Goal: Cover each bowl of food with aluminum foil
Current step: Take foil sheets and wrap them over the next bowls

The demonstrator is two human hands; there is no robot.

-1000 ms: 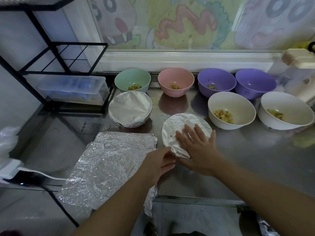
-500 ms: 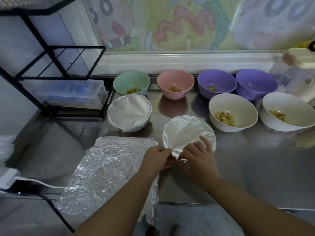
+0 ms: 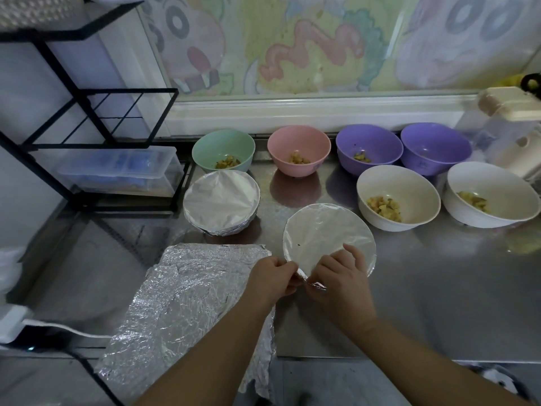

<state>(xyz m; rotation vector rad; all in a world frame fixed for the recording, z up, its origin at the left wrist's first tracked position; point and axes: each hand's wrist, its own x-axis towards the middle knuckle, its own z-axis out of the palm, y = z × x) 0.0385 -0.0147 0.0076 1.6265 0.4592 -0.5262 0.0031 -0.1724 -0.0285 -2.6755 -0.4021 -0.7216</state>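
Observation:
A foil-covered bowl [image 3: 325, 232] stands in front of me on the steel counter [image 3: 439, 288]. My left hand [image 3: 272, 278] and my right hand [image 3: 339, 276] both pinch the foil's loose corner at the bowl's near rim. A second foil-covered bowl [image 3: 221, 205] stands to the left behind it. Uncovered bowls with food stand behind: a green bowl [image 3: 224, 150], a pink bowl [image 3: 298, 149], two purple bowls [image 3: 369, 148] [image 3: 434, 148] and two white bowls [image 3: 398, 197] [image 3: 491, 197]. A stack of foil sheets [image 3: 190, 303] lies at the counter's front left.
A black wire rack [image 3: 87, 112] holding a clear plastic box [image 3: 120, 171] stands at the left. A white and beige appliance [image 3: 512, 124] sits at the back right. A white cable [image 3: 58, 329] runs along the left front edge.
My right hand has left the top of the foil, where it lay flat, and come to the bowl's near rim, where it pinches the foil corner together with my left hand.

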